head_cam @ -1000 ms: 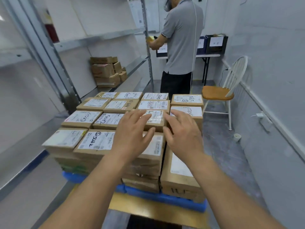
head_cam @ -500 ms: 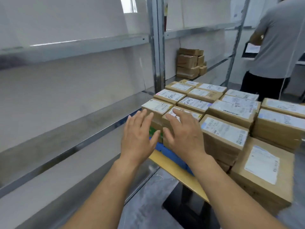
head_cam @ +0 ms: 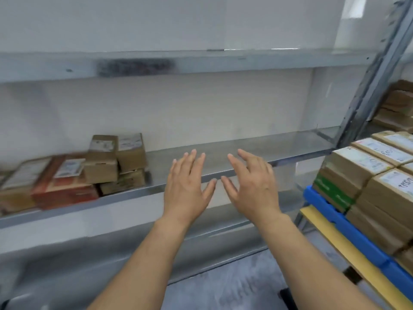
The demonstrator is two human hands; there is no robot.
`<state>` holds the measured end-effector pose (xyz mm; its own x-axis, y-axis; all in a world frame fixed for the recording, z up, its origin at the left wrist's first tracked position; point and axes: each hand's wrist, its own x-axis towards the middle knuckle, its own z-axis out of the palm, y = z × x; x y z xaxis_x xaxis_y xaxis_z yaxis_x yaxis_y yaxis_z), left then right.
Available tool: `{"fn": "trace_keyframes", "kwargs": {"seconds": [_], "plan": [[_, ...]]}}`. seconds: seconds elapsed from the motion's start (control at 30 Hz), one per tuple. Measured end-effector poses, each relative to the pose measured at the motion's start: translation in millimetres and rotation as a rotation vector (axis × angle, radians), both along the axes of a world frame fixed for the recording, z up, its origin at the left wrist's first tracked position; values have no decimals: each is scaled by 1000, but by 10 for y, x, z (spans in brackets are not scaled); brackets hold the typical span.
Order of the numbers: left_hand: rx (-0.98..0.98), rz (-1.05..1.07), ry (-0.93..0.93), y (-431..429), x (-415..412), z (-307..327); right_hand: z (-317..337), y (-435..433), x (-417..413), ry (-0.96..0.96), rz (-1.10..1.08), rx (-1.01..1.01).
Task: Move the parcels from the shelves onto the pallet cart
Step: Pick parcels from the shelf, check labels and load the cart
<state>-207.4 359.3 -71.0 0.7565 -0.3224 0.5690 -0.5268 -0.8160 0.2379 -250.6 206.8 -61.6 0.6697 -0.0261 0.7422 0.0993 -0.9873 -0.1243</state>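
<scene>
Both my hands are held out in front of a grey metal shelf (head_cam: 245, 153), fingers spread and holding nothing. My left hand (head_cam: 186, 189) and my right hand (head_cam: 251, 186) hover side by side over the shelf's front edge. Several brown cardboard parcels (head_cam: 116, 162) sit stacked at the left end of that shelf, beside a flat red-printed box (head_cam: 64, 191), well left of my left hand. At the right edge stands the pallet cart (head_cam: 339, 224), blue pallet on a yellow deck, loaded with labelled parcels (head_cam: 357, 166).
A higher shelf (head_cam: 178, 63) runs across above, and a lower one (head_cam: 111, 233) below. A grey upright post (head_cam: 368, 86) rises at the right; more boxes (head_cam: 397, 108) lie behind it. Grey floor lies below my arms.
My view has swung left, from the loaded pallet cart to the shelf. Both hands left the cart's parcels and now hover open before the shelf. The other person is out of view.
</scene>
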Motion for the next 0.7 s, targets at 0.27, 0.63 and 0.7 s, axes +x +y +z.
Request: {"fn": "trace_keyframes", "kwargs": {"seconds": [0.27,0.63,0.7], "plan": [[-65,172,19,1437,85,-68,-71,1403,344,30,166,-10],[-120,484,86,3163,-201,-272,-262,3106,577,82,459,30],[-131,543,98,3382,-247,-306,-298,3356,612,89,513,26]]}}
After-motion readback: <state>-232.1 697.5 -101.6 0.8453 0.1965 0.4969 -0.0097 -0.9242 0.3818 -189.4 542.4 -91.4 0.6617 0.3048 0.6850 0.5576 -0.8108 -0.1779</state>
